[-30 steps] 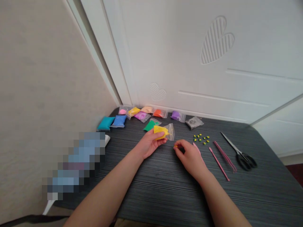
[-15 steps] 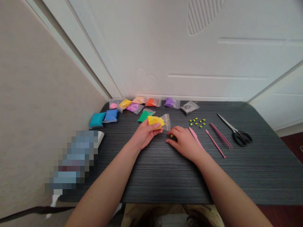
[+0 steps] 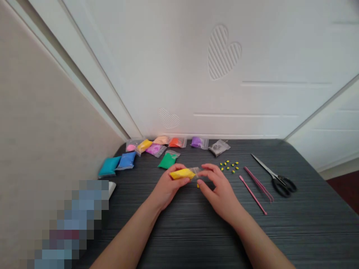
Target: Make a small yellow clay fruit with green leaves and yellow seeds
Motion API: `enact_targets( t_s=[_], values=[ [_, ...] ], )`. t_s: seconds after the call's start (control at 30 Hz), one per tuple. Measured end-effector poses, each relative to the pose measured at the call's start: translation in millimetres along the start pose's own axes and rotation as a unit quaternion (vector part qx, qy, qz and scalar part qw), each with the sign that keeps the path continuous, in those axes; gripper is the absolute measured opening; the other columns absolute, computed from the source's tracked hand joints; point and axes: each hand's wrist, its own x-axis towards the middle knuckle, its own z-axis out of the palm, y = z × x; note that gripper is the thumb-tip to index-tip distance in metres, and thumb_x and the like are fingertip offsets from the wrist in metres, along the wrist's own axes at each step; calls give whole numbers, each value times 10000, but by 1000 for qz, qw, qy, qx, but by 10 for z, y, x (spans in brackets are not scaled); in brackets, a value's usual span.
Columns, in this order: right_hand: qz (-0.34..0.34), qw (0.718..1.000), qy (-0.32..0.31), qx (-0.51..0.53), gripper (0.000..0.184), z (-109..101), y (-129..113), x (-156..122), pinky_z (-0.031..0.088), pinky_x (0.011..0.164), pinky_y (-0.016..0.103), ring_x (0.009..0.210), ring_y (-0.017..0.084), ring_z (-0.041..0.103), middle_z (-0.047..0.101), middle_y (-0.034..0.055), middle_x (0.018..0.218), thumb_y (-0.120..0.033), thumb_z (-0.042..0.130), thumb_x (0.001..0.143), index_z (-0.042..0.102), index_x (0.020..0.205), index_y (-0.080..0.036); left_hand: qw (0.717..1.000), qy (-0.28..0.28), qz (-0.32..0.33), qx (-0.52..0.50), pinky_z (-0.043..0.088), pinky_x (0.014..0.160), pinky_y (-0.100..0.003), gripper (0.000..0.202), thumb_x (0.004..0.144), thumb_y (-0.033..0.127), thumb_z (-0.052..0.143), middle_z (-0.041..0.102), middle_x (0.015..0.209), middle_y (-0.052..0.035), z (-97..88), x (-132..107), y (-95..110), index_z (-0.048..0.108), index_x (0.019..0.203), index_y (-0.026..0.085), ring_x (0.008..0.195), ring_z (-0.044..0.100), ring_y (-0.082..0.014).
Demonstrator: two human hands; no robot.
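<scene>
My left hand [image 3: 168,186] is closed around a clear zip bag of yellow modelling clay [image 3: 182,174], thumb across its front. The bag's clear end points right, toward my right hand [image 3: 220,190]. That hand's fingers are curved and apart, with the fingertips at the bag's end; whether they touch it I cannot tell. A small yellow piece [image 3: 198,185] shows just by my right thumb. To the right of that hand lie several tiny yellow-and-green pieces [image 3: 227,167] on the dark table.
Pink tweezers [image 3: 259,185], a thin pink modelling tool [image 3: 252,195] and black-handled scissors [image 3: 273,175] lie at the right. Along the back are bags of coloured clay, including green [image 3: 168,160], purple [image 3: 198,142] and blue [image 3: 126,160]. A white door [image 3: 168,74] stands behind the table.
My right hand has moved up to the clear end of the bag, its fingers opening. The bag is tilted flatter in my left hand. The view has tipped upward; the pink knife no longer shows.
</scene>
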Motion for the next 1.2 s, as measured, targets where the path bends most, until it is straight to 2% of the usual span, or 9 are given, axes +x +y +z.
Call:
enact_targets(
  t_s=[0.2, 0.43, 0.53, 0.67, 0.87, 1.03, 1.1, 1.2],
  values=[
    [20, 1000, 3, 3, 205, 37, -39, -8, 374, 967, 363, 1093, 185, 481, 530, 54, 1158, -257, 502, 811, 629, 971, -248, 1000, -1, 0, 30, 382, 727, -227, 268, 690, 114, 672, 562, 817, 12, -6, -23, -22, 506, 892, 172, 762, 507, -92],
    [-8, 999, -11, 29, 246, 111, -94, -52, 386, 953, 331, 1084, 164, 483, 540, 45, 1144, -229, 482, 825, 634, 1014, -264, 999, -4, -17, -29, 398, 753, -237, 281, 692, 98, 666, 581, 827, 1, 1, -30, -13, 508, 911, 171, 779, 536, -101],
    [-13, 1000, 7, 20, 243, 111, -91, -48, 388, 947, 342, 1069, 171, 491, 558, 56, 1128, -237, 488, 824, 640, 1014, -248, 999, 7, -11, -41, 410, 758, -240, 290, 672, 88, 679, 597, 823, -5, 22, -23, -13, 529, 909, 161, 771, 552, -102],
    [12, 999, 32, 30, 234, 85, -78, -34, 394, 941, 355, 1047, 179, 512, 587, 56, 1109, -262, 511, 817, 656, 1000, -247, 999, 30, 3, -45, 424, 801, -273, 307, 667, 95, 684, 624, 860, -16, 49, -19, -30, 549, 934, 163, 809, 576, -122],
    [29, 993, 12, 112, 235, 118, -94, -49, 404, 945, 321, 1048, 158, 524, 592, 46, 1106, -251, 509, 822, 661, 1002, -247, 997, 31, -3, -66, 426, 849, -285, 316, 678, 84, 671, 651, 926, -43, 49, -12, -74, 557, 964, 154, 854, 600, -137],
    [16, 994, -9, 109, 229, 109, -117, -33, 397, 946, 327, 1068, 154, 506, 591, 15, 1110, -238, 508, 825, 663, 983, -297, 997, 12, -18, -77, 449, 822, -272, 290, 694, 74, 655, 654, 911, -41, 51, -12, -71, 560, 958, 146, 829, 607, -131],
    [15, 995, 2, 95, 208, 95, -106, -19, 395, 942, 336, 1062, 160, 508, 591, 14, 1106, -238, 522, 816, 674, 944, -295, 997, 2, -22, -80, 454, 827, -288, 281, 695, 78, 655, 650, 915, -51, 58, -9, -68, 564, 955, 135, 837, 604, -140],
    [16, 996, 51, 77, 162, 77, -77, -4, 412, 917, 340, 1011, 170, 532, 601, 45, 1060, -236, 562, 786, 675, 902, -240, 996, 9, -29, -86, 466, 801, -296, 293, 690, 84, 662, 644, 926, -57, 70, -7, -68, 568, 962, 133, 831, 597, -142]
  ],
)
